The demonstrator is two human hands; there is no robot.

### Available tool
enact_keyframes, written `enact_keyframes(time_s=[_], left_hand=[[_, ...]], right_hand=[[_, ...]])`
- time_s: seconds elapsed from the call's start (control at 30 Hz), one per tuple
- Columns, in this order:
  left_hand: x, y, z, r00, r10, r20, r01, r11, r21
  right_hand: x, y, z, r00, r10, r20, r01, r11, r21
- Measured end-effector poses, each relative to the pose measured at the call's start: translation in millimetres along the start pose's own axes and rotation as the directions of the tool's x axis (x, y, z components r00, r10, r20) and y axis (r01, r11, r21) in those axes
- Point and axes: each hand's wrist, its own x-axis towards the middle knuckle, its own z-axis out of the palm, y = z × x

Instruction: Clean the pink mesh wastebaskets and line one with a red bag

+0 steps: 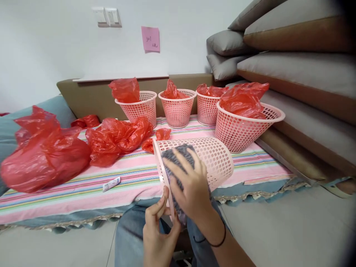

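Note:
A pink perforated plastic basket [219, 157] lies on its side at the front edge of the striped cover, its mouth facing left. My left hand [161, 222] pinches its rim low at the front, thumb and fingers on either side of the edge. With fingers spread, my right hand [191, 181] holds a fuzzy dark grey cloth [179, 152] flat against the basket's outer side near the rim. The lower end of the cloth hangs down behind my hands. Right behind the basket, a small red plastic bag [162, 134] lies crumpled.
Several pink baskets [178, 113] holding red bags stand along the back. Filled red bags [46, 155] lie at left, with a small white packet [111, 184] in front. Stacked grey cushions [300, 70] rise at right. My knees [130, 230] are against the front edge of the striped cover [83, 193].

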Motion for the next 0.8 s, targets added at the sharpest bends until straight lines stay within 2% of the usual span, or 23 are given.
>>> enact_keyframes(time_s=[0.03, 0.1, 0.17, 0.3, 0.37, 0.4, 0.47, 0.57, 0.63, 0.7, 0.77, 0.8], left_hand=[[-0.2, -1.4, -1.0, 1.000, -0.005, 0.005, 0.005, 1.000, 0.010], [-0.6, -4.4, -1.8, 1.000, 0.011, 0.027, -0.011, 1.000, 0.021], [-0.2, -6.5, -0.8, 0.997, 0.055, 0.049, -0.056, 0.998, 0.008], [1.2, -8.2, 4.3, 0.996, 0.065, 0.069, -0.065, 0.998, -0.002], [1.1, -9.5, 5.7, 0.996, 0.059, 0.066, -0.060, 0.998, 0.010], [1.0, -10.4, 5.7, 0.996, 0.066, 0.062, -0.067, 0.998, 0.010], [1.2, -12.3, 4.8, 0.995, 0.081, 0.054, -0.081, 0.997, -0.003], [3.3, -14.2, 2.4, 0.995, 0.088, 0.051, -0.087, 0.996, -0.015], [5.8, -14.4, 0.8, 0.996, 0.069, 0.049, -0.069, 0.998, -0.002], [8.5, -14.1, -0.7, 0.998, 0.048, 0.048, -0.048, 0.999, 0.010], [10.7, -13.9, -2.2, 0.998, 0.046, 0.053, -0.046, 0.999, 0.016], [11.7, -13.9, -2.8, 0.997, 0.054, 0.058, -0.055, 0.998, 0.018]], right_hand=[[0.7, -6.9, 0.6, 1.000, -0.022, 0.022, 0.022, 0.999, 0.023], [3.2, 2.1, 0.4, 1.000, -0.009, 0.028, 0.008, 0.999, 0.039], [6.2, 36.8, -1.1, 0.998, 0.067, -0.012, -0.067, 0.998, 0.014], [4.6, 130.4, -10.8, 0.954, 0.243, -0.173, -0.254, 0.966, -0.044], [-0.4, 159.6, -16.4, 0.938, 0.269, -0.218, -0.281, 0.959, -0.027], [-3.1, 165.1, -18.1, 0.932, 0.277, -0.235, -0.291, 0.956, -0.026], [-8.1, 155.5, -17.4, 0.918, 0.293, -0.267, -0.317, 0.947, -0.052], [-13.4, 98.0, -7.5, 0.931, 0.266, -0.251, -0.301, 0.947, -0.112], [-15.4, 48.2, 0.6, 0.968, 0.165, -0.191, -0.186, 0.978, -0.097], [-16.0, 9.0, 5.9, 0.993, 0.044, -0.109, -0.048, 0.998, -0.036], [-14.9, -5.6, 7.3, 0.997, -0.010, -0.078, 0.012, 1.000, 0.024], [-13.9, -1.7, 7.0, 0.997, -0.003, -0.082, 0.006, 0.999, 0.041]])
